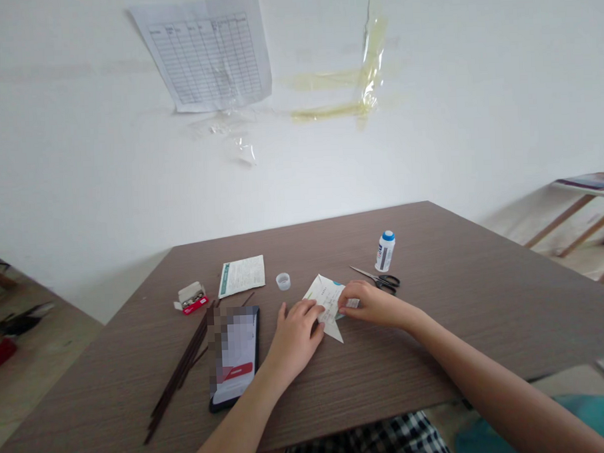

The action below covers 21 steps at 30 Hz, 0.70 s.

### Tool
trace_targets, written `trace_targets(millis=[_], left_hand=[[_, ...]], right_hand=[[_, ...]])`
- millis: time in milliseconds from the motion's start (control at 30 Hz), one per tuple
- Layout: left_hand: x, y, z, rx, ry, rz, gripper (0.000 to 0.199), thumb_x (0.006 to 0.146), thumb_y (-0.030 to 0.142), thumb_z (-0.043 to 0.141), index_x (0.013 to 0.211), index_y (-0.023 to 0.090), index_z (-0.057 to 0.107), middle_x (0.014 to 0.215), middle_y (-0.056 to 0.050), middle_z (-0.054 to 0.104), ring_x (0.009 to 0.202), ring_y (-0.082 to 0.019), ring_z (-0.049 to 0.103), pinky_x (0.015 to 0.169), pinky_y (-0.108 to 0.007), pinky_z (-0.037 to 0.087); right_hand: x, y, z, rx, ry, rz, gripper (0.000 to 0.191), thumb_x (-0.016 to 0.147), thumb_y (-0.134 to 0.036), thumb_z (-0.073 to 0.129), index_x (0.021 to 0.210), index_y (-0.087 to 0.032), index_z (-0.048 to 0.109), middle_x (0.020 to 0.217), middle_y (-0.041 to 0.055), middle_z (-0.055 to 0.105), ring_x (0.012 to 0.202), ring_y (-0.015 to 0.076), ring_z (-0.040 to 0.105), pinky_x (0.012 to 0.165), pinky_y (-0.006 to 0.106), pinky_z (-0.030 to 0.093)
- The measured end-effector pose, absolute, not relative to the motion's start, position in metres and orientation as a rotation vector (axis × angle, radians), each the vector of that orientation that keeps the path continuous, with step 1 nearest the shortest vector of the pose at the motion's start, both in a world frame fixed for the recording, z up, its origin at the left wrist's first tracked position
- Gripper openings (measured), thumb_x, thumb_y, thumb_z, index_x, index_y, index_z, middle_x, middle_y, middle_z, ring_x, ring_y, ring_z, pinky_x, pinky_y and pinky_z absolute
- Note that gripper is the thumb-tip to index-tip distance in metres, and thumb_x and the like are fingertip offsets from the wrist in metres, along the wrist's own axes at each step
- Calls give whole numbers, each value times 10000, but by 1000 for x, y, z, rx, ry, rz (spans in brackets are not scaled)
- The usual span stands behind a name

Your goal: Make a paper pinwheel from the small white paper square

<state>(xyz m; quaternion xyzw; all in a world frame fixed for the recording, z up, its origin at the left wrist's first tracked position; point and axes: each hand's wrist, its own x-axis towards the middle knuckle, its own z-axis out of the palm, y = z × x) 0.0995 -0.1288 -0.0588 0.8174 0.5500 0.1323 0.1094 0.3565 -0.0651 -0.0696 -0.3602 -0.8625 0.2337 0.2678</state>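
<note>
Head view: at near left, a phone (237, 353) is laid, its screen partly blurred. At mid-table (398, 376), a folded whitish paper (329, 293), with a pointed near corner and a blue patch, is touched by the loosely spread left hand (295, 333); its right part is met by the curled right hand (366, 304), whether pinched cannot be told. Its print and the farther, blue-capped bottle's (384, 253) label cannot be read.
</note>
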Motion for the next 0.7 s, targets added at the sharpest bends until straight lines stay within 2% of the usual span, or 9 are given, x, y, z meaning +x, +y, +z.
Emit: trace_targets(millis=[100,233,367,500,700], left_hand=[[100,-129,-58,2397,1619,377,367,1126,160,655,1431,283,819,1632,-132,762,1592,-368,657,1425,-766,350],[102,-129,-58,2396,1635,361,372,1135,157,642,1449,260,811,1639,-150,758,1590,-367,659,1425,-768,346],[102,-129,-57,2421,1635,393,355,1121,162,672,1420,285,821,1593,-130,788,1549,-363,688,1413,-767,369],[102,-130,-56,2432,1649,400,337,1111,180,705,1403,287,833,1549,-123,807,1504,-369,711,1407,-761,382],[104,-130,-56,2440,1657,433,305,1093,212,749,1366,287,861,1495,-119,821,1459,-382,721,1391,-752,408]], right_hand=[[350,-63,-79,-1058,-2278,616,142,1051,-354,793,935,-300,855,980,74,893,963,342,844,974,483,656],[342,-58,-95,-1077,-2232,511,119,1068,-375,777,1011,-305,854,950,75,881,920,338,837,937,481,648],[338,-56,-104,-1099,-2228,439,99,1066,-398,791,1019,-328,842,924,63,867,922,354,823,1002,541,639],[337,-57,-102,-1235,-2243,453,92,1053,-351,808,976,-320,847,986,83,874,1030,399,834,1111,605,598],[337,-56,-102,-1216,-2277,370,144,1072,-375,802,954,-321,867,1005,90,890,1042,391,818,1067,579,612]])
